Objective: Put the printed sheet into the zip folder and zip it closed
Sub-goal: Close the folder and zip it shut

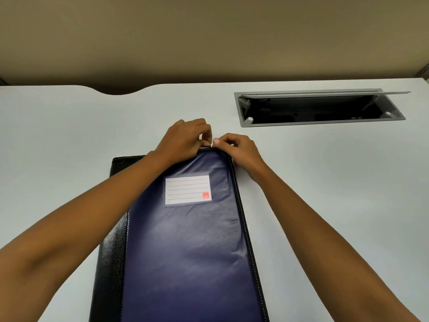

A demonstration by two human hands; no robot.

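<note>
Zip folder (185, 240) lay flat on the desk (69, 126), printed sheet not visible, presumably inside. Both hands met at the folder's far edge: left hand (183, 140) pinched shut on something small there, likely the zip pull; right hand (236, 147) pinched the edge beside it. Risk: the slider snags the lining if the edge goes slack.

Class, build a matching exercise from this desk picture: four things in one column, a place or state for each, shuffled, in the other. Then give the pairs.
Things:
1. zip folder
2. label card
3. cable hatch
4. left hand

Descriptions:
A. lid propped open, in the desk's far right
B. pinching at the folder's far edge
C. white, lined, with an orange square
D. dark blue, lying flat on the desk

Pairs: 1-D, 2-C, 3-A, 4-B
</note>
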